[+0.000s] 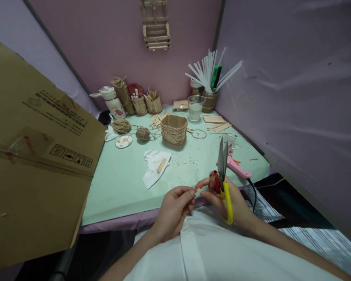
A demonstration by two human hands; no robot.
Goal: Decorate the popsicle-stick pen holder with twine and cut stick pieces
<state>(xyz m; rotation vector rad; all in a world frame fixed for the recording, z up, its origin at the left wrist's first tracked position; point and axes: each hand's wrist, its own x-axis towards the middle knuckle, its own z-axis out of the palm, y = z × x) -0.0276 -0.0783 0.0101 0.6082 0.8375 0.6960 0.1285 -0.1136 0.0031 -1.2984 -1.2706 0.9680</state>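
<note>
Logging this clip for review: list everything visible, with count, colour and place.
scissors: one, yellow handle, red pivot, in right hand
wood scrap: one, tan, pinched between both hands
stick basket: one, tan, table centre
tissue: one, white, a short stick on it
twine balls: two, brown, left of basket
glue gun: one, pink, right edge
plastic cup: one, clear, rear
craft sticks: loose pile, tan, rear right
white rods: bunch, in rear jar
cardboard: one sheet, brown, left
table: one, mint green
left hand: near front edge
right hand: near front edge
</note>
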